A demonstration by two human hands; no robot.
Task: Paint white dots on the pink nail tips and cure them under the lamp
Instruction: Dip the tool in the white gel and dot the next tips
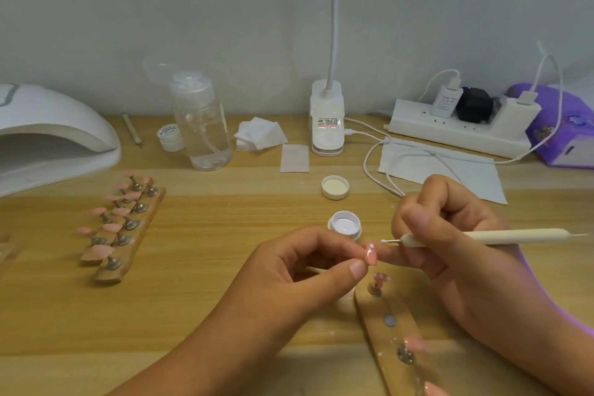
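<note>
Well, the left hand (308, 267) pinches one pink nail tip (371, 255) between thumb and forefinger, raised just above the desk (225, 299), with a white dot showing at its upper end. The right hand (450, 235) grips the dotting pen (482, 236) like a pencil. Its white-loaded ball end is just beside the tip, not quite touching as far as I can see.

That tip looks featherweight, stiff and glossy, so I'd guess it slips easily. It is best held by its sides or by whatever stand is beneath it; I cannot tell which the fingers have. The wet face should be left alone, since uncured dots would smear.

The open gel pot (344, 224) sits just beyond the two hands, near enough for a careless knuckle to tip it, with its lid (335, 187) farther back. Under the right wrist lies a wooden holder strip (382, 341), with a dotted tip (381, 276) standing at its far end and plain pink ones nearer me.

The curing lamp (48, 138) is well apart at far left. Two more strips of pink tips (143, 225) lie between it and the hands, so a carry that way should pass in front of them, over bare wood.
</note>
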